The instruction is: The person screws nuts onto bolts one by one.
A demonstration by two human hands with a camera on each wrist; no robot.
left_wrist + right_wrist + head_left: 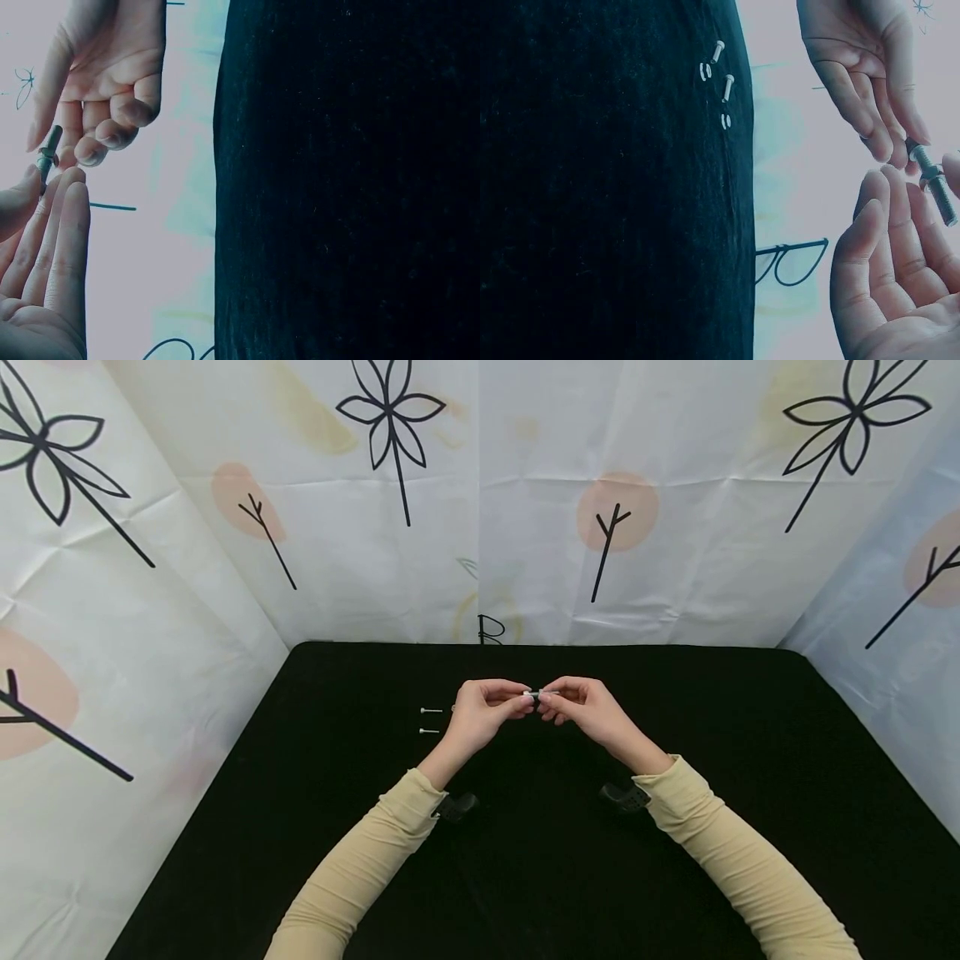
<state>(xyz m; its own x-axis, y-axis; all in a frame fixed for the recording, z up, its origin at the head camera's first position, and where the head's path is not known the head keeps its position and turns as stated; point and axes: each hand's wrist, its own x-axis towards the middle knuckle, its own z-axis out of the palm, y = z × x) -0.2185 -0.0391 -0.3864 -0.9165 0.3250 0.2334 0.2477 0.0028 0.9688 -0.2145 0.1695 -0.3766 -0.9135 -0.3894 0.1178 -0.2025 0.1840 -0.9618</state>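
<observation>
Both hands meet in front of the body over the black table. A silver bolt (pixel 942 201) with a threaded shank lies between them. My left hand (pixel 476 717) pinches it at the head end between thumb and fingers. Part-way along the shank sits a nut (pixel 931 174). My right hand (pixel 592 708) pinches at this nut with thumb and fingertips, and the shank's free end points towards the right palm. In the left wrist view the bolt (pixel 52 142) shows tilted between the two hands, its head hidden by the left thumb.
Two more bolts (pixel 431 711) lie on the black tabletop (pixel 360 827), left of my left hand. Small rings (pixel 706 72), like nuts or washers, lie in pairs by them in the right wrist view. A patterned white curtain (pixel 525 568) hangs behind the table and along its sides.
</observation>
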